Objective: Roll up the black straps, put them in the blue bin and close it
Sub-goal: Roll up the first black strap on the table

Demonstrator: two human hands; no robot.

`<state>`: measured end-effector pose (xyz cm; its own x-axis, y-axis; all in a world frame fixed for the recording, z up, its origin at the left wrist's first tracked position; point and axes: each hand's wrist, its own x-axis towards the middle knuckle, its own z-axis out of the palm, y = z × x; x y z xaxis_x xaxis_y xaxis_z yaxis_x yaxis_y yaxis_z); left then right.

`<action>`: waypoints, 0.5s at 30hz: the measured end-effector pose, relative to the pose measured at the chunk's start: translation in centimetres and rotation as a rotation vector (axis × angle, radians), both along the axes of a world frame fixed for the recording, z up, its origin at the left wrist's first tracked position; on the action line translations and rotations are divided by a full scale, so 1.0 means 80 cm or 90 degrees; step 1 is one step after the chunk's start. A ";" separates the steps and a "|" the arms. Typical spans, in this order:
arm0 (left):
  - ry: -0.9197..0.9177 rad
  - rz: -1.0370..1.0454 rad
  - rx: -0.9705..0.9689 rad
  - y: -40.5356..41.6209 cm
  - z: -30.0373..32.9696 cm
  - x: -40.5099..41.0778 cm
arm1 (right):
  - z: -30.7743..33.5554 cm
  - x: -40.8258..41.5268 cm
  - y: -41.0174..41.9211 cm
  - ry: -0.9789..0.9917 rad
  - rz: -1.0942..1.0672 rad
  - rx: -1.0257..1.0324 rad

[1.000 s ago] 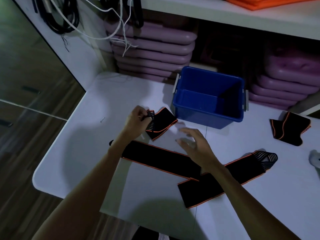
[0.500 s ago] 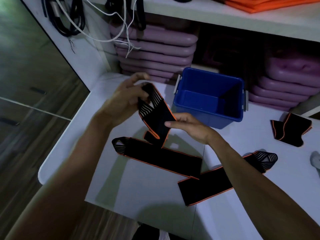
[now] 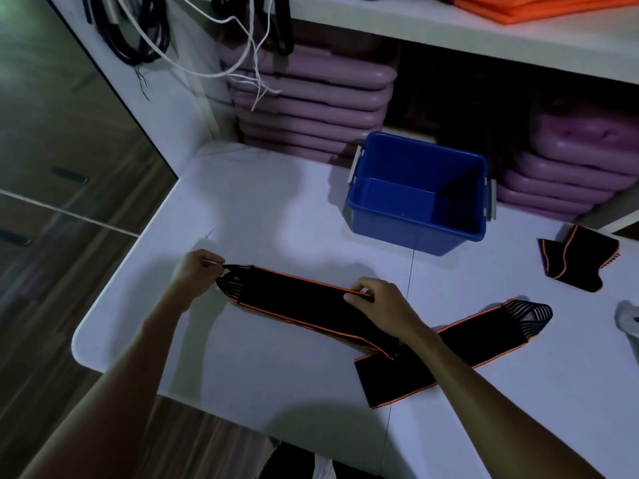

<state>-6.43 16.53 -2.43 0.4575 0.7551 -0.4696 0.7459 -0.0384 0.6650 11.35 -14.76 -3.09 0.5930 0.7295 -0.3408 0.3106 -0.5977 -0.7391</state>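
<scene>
Strap (image 3: pixel 294 300), lifted half a second earlier, now stretched flat between left hand (image 3: pixel 197 273) pinching its looped end and right hand (image 3: pixel 375 300) pinching its edge, ready for rolling; blue bin (image 3: pixel 415 233) beyond the right hand remains empty.

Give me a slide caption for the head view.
Both hands stretch a black strap flat beside the blue bin.

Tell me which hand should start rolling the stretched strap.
Probably the left hand: it pinches the strap at its looped free end, while the right hand pins the far edge mid-length as an anchor.
</scene>
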 end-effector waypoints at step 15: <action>-0.012 0.046 0.007 -0.018 0.013 -0.006 | -0.030 -0.018 -0.008 -0.149 0.012 -0.031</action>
